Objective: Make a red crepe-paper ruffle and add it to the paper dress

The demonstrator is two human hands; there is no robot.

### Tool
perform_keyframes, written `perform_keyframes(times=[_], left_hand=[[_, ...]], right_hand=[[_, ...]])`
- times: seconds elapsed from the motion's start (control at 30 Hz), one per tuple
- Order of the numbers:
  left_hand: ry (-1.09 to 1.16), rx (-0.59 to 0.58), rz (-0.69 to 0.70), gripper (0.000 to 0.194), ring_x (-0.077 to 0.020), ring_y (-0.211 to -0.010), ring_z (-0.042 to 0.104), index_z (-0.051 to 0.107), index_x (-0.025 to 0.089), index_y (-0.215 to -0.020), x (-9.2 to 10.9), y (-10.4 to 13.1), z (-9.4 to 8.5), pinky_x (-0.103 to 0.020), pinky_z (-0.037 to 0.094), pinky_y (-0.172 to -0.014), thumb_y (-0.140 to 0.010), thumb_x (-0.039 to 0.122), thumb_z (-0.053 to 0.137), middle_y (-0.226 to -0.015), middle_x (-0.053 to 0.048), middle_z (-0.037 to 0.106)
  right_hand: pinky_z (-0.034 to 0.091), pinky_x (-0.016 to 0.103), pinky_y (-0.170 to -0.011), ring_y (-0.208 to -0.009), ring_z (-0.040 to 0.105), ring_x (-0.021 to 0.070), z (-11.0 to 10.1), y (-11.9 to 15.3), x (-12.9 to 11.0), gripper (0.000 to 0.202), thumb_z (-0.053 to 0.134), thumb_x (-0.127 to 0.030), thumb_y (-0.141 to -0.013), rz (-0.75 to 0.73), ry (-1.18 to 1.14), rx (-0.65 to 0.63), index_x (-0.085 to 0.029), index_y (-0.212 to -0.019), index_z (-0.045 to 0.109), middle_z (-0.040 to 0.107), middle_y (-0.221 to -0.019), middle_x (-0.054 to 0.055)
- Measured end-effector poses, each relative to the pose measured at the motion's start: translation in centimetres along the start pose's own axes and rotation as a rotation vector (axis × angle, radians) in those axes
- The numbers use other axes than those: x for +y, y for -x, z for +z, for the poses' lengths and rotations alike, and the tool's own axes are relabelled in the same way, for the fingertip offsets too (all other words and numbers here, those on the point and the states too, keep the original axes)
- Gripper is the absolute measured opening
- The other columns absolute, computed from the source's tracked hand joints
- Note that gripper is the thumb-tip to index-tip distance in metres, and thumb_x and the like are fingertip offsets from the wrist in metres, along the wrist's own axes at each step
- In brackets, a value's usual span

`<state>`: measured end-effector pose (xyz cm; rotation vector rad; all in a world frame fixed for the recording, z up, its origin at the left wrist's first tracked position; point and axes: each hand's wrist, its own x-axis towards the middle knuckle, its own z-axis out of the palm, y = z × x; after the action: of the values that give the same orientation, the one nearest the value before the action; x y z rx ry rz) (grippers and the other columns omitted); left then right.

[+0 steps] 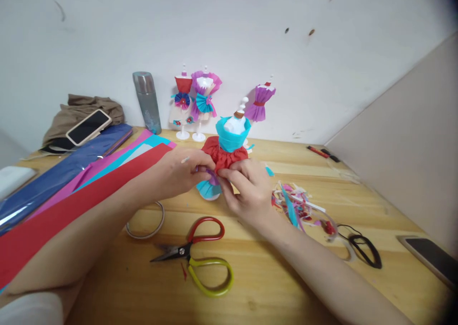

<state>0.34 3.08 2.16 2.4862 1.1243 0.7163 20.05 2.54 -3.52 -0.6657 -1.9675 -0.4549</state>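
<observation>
Left hand (179, 172) and right hand (250, 189) pinch the red skirt's hem on the near mannequin (234, 124) — mid-worktop (250, 267), likely steadying the paper from both sides — with scissors (182, 251) nearer, seemingly within reach.

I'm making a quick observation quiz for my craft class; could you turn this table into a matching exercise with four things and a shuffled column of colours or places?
Things:
1. Scissors
2. Flask
3. Paper scraps
4. Nearest mini mannequin

Colours or places:
A. Turquoise top and red ruffle
B. Grey, upright near the wall
C. One red handle, one yellow-green
D. Loose pile on the table, to the right of the right hand

Right pairs: 1-C, 2-B, 3-D, 4-A
</observation>
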Motion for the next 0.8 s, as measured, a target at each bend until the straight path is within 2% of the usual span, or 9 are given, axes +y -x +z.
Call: perform_keyframes(times=[0.1,0.2,0.4,0.53,0.67,0.73,0.8], left_hand=[[0.002,0.013,0.008,0.015,-0.0130,-0.067,0.056,0.074,0.015,-0.084,0.1,0.0,0.1,-0.026,0.038,-0.066,-0.084,0.010,0.060,-0.077,-0.004,0.073],[0.050,0.036,-0.016,0.011,-0.0129,-0.064,0.054,0.073,0.016,-0.078,0.3,-0.1,0.3,-0.026,0.036,-0.063,-0.083,0.014,0.064,-0.071,-0.003,0.071],[0.142,0.099,-0.100,0.022,-0.0105,-0.054,0.044,0.065,0.017,-0.062,0.3,-0.2,1.0,-0.026,0.029,-0.057,-0.084,0.019,0.062,-0.055,0.002,0.058],[0.085,0.036,-0.174,0.026,-0.0090,-0.052,0.038,0.061,0.016,-0.057,0.5,-0.3,0.2,-0.027,0.027,-0.056,-0.083,0.020,0.065,-0.050,0.004,0.049],[-0.013,-0.074,-0.331,0.041,-0.0080,-0.051,0.031,0.050,0.016,-0.047,0.7,-0.4,-1.3,-0.027,0.022,-0.054,-0.084,0.022,0.066,-0.048,0.004,0.038],[0.031,-0.137,-0.426,0.043,-0.0080,-0.048,0.030,0.048,0.017,-0.044,0.4,-0.5,-1.9,-0.027,0.021,-0.051,-0.083,0.024,0.066,-0.045,0.004,0.035],[0.169,-0.190,-0.494,0.042,-0.0085,-0.045,0.034,0.050,0.018,-0.045,-0.3,-0.5,-2.3,-0.026,0.022,-0.048,-0.082,0.027,0.066,-0.044,0.004,0.040]], right_hand=[[0.030,0.033,-0.061,-0.067,0.045,0.0169,0.0,0.0,0.3,0.018,0.062,-0.013,-0.093,-0.051,0.105,-0.005,-0.017,-0.076,0.068,0.058,-0.070,0.004],[0.028,0.034,-0.062,-0.068,0.044,0.0172,0.0,0.0,0.4,0.017,0.062,-0.013,-0.093,-0.090,0.163,-0.008,-0.018,-0.077,0.068,0.059,-0.071,0.003],[0.030,0.034,-0.063,-0.069,0.045,0.0176,0.0,0.3,0.5,0.014,0.064,-0.013,-0.092,-0.113,0.159,-0.014,-0.016,-0.080,0.069,0.062,-0.071,0.004],[0.029,0.034,-0.063,-0.069,0.046,0.0175,0.0,0.4,0.5,0.011,0.063,-0.014,-0.094,-0.096,0.130,-0.016,-0.015,-0.087,0.072,0.064,-0.072,0.004],[0.029,0.034,-0.063,-0.068,0.047,0.0174,-0.2,0.6,0.2,0.015,0.058,-0.014,-0.096,-0.106,0.126,-0.036,-0.015,-0.092,0.073,0.064,-0.073,0.004],[0.029,0.034,-0.063,-0.068,0.047,0.0175,-0.4,0.6,0.1,0.016,0.057,-0.014,-0.096,-0.115,0.119,-0.042,-0.015,-0.092,0.072,0.065,-0.074,0.005],[0.030,0.034,-0.063,-0.068,0.048,0.0174,-0.6,0.8,0.1,0.015,0.057,-0.013,-0.095,-0.125,0.087,-0.033,-0.014,-0.093,0.072,0.066,-0.074,0.005]])
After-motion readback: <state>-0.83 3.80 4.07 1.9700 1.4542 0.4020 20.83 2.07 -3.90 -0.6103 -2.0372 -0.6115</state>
